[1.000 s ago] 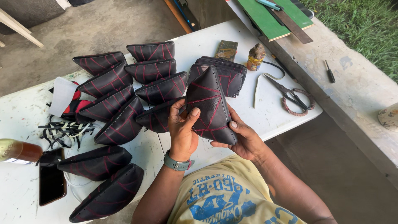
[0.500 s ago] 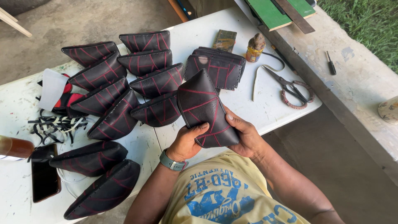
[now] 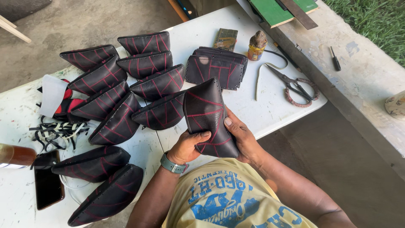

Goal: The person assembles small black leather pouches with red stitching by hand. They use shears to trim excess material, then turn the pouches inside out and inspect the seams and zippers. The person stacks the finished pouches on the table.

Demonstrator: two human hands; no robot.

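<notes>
Black leather piece point(image 3: 209, 116) with red stitching sits at the table's point(image 3: 257, 114) near edge, clamped between both hands: left hand point(image 3: 188, 145) curled on its lower edge, right hand point(image 3: 241, 137) wrapping its side. At ten o'clock, more pieces point(image 3: 122, 90) fan out; at two o'clock lie scissors point(image 3: 291, 86).

Yellow T-shirt point(image 3: 228, 198) worn, blue print on chest. Grey-green wristband point(image 3: 172, 164) worn on left wrist. Forearms left bare.
</notes>
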